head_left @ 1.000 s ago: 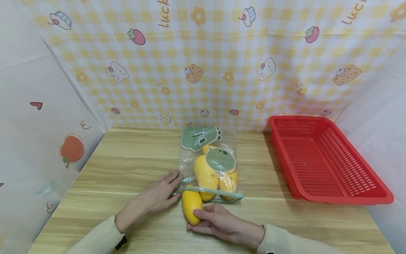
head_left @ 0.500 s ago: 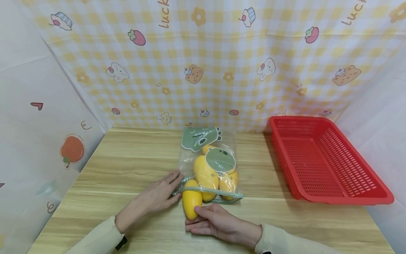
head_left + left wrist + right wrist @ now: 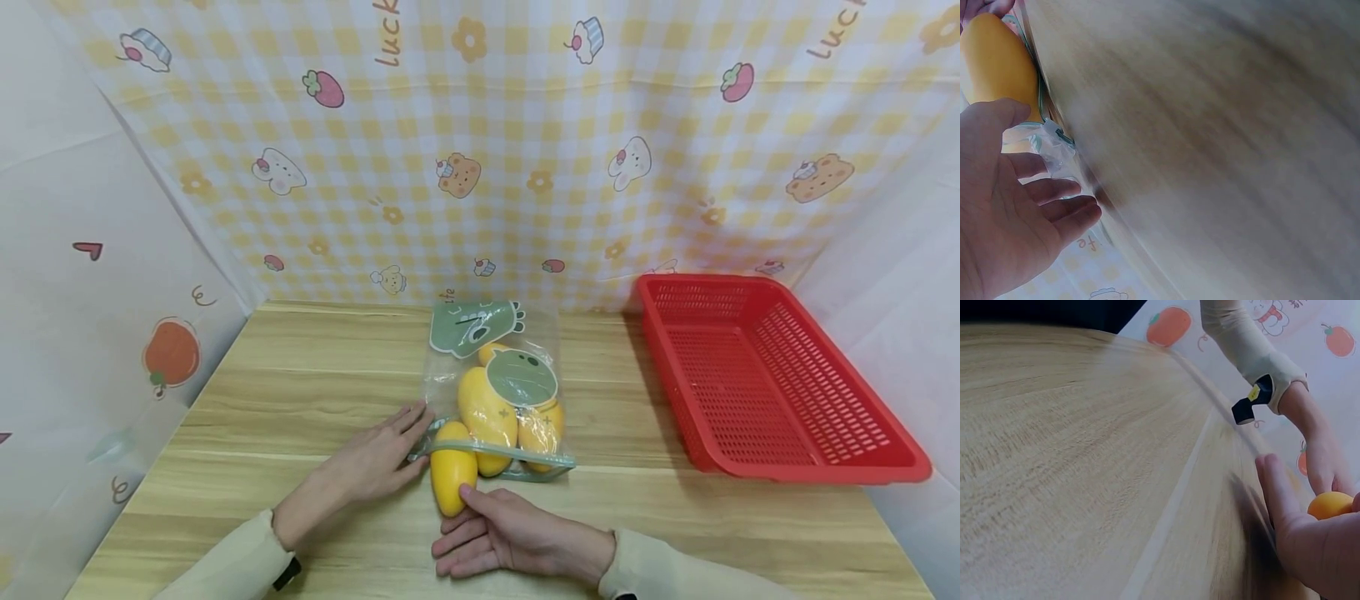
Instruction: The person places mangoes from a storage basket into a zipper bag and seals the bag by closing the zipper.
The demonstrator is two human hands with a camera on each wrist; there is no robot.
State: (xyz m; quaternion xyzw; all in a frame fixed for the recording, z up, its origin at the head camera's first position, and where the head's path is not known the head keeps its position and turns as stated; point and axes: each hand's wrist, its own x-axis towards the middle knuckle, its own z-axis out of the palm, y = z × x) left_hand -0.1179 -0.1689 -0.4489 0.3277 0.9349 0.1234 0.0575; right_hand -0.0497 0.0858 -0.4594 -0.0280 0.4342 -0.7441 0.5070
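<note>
A yellow mango lies partly inside the mouth of a clear zip bag with green cartoon prints. Its near end sticks out toward me. My right hand is palm up at that end, thumb on the mango's side and the other fingers stretched out below it. In the right wrist view the mango's rounded tip shows beyond the hand. My left hand rests at the bag's left edge, fingers extended; in the left wrist view its thumb lies beside the mango. More yellow mangoes are inside the bag.
At the right of the wooden table stands a red perforated plastic basket. A yellow checked cloth with cartoon prints hangs along the back, and pale printed sheets flank the sides.
The mango has slid farther into the bag's mouth, away from me. My right hand's fingers have loosened and spread below it. My left hand has stayed in place.
</note>
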